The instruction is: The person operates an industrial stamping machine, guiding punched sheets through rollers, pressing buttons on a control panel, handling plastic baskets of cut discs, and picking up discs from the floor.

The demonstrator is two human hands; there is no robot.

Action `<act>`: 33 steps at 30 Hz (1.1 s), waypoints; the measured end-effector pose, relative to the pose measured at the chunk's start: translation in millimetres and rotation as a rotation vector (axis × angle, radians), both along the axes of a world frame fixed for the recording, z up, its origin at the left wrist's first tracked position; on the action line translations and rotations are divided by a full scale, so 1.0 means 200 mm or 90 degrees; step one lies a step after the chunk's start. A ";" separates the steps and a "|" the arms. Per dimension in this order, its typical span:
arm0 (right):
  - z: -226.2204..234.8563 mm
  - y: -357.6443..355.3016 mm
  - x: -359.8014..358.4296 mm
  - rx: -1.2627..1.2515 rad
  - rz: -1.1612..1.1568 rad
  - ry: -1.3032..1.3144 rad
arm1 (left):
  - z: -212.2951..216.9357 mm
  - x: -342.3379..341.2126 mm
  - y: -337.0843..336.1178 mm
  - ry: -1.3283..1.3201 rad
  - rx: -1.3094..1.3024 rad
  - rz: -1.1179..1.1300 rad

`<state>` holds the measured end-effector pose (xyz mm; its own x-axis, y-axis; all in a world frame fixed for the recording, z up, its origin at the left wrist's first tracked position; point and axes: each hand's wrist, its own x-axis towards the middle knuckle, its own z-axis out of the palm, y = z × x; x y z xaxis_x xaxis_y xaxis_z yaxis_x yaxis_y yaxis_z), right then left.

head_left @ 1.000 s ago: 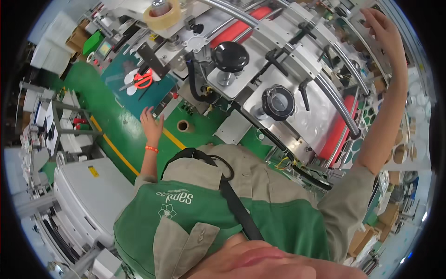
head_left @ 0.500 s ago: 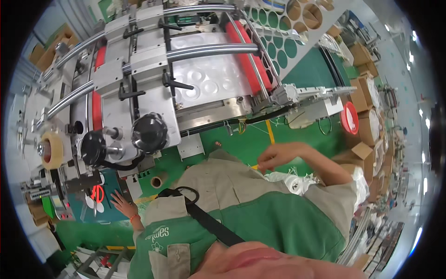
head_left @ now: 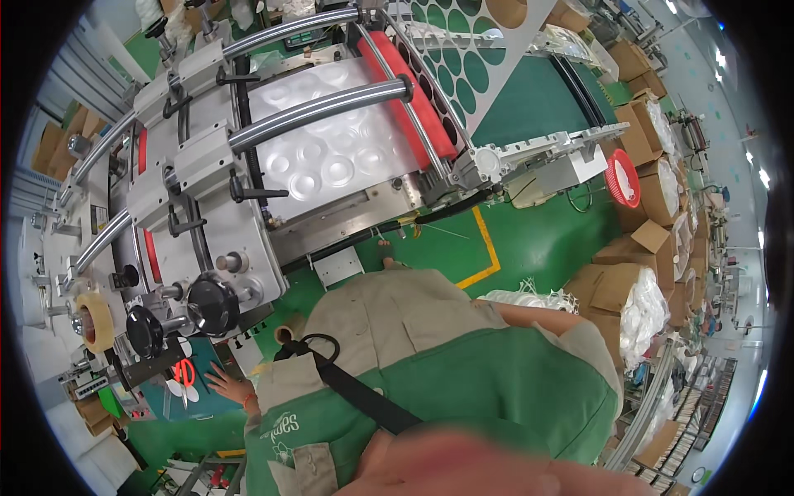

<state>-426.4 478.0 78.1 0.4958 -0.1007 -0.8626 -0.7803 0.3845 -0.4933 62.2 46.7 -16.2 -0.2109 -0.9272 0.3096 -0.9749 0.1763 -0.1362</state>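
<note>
Lower left, the left hand (head_left: 230,384) spreads open, seemingly empty, near orange scissors (head_left: 184,374); the right hand is hidden, its grip unknowable. Upper right, the perforated sheet (head_left: 514,43) is already cut; what remains doesn't show.

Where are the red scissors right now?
In the head view, the scissors lie at lower left on the teal mat, just left of your left hand.
</note>
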 end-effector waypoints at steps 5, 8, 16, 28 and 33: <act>0.00 -0.04 -0.08 -0.007 0.009 -0.006 | 0.09 -0.04 0.01 0.009 0.050 -0.016; -0.01 -0.05 -0.13 -0.006 0.016 -0.006 | 0.11 -0.07 0.02 0.004 0.090 0.002; 0.02 -0.08 -0.25 -0.007 0.050 -0.005 | 0.13 -0.06 -0.01 -0.050 0.093 0.069; -0.04 -0.18 -0.24 -0.013 0.091 -0.009 | 0.09 -0.35 -0.26 0.036 0.182 0.474; 0.01 -0.24 -0.26 -0.020 0.099 -0.012 | 0.09 -0.37 -0.26 0.058 0.209 0.433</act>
